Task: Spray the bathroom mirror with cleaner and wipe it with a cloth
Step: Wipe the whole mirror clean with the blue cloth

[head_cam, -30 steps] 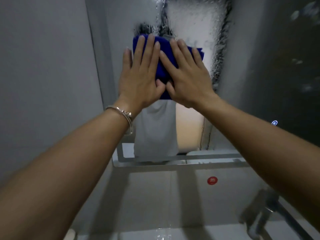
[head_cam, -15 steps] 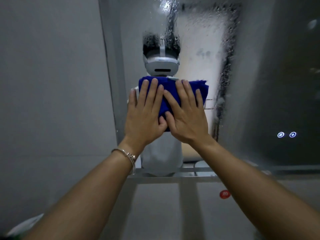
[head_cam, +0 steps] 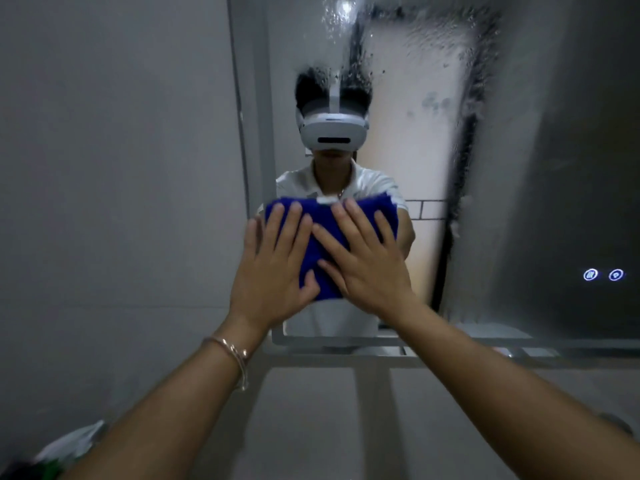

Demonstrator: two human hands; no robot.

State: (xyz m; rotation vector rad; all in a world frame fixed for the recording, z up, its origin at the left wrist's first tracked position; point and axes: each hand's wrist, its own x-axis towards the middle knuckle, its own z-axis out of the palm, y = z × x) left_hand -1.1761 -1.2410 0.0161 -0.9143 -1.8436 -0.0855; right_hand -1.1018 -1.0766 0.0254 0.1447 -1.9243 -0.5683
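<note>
Wiping | left hand [head_cam: 273,268] and right hand [head_cam: 367,261]: fingers straight, grasping nothing, pressing blue cloth [head_cam: 323,237] flat on mirror [head_cam: 519,168] | spreads pressure evenly.

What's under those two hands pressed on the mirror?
A blue cloth, pressed flat against the mirror by the left hand and right hand. The glass behind it is hidden.
</note>
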